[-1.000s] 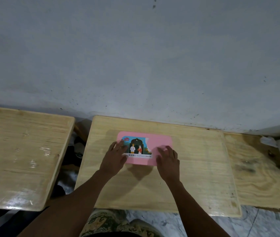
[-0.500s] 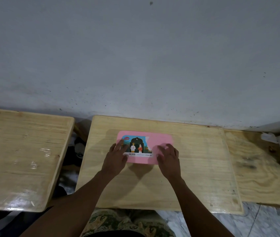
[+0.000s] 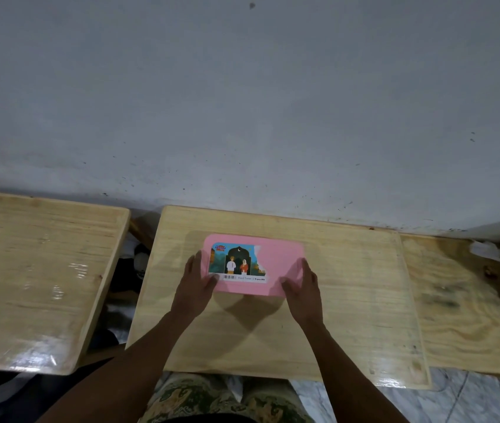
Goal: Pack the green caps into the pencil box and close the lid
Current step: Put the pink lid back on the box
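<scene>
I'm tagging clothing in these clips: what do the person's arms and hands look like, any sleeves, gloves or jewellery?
Both forearms are bare to the frame's lower edge, no sleeves showing. The left hand and right hand are bare too: no gloves, and no watch, bracelet or ring that I can make out.

Bare tabletop at centre right, beside pink box, where I can pass; wall blocks upper frame; gap at left.

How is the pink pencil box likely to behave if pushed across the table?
The pink pencil box lies flat and low on the wooden table, so it should slide rather than tip or roll. Its straight edges suggest it is stiff. The glossy tabletop may let it slip easily.
</scene>
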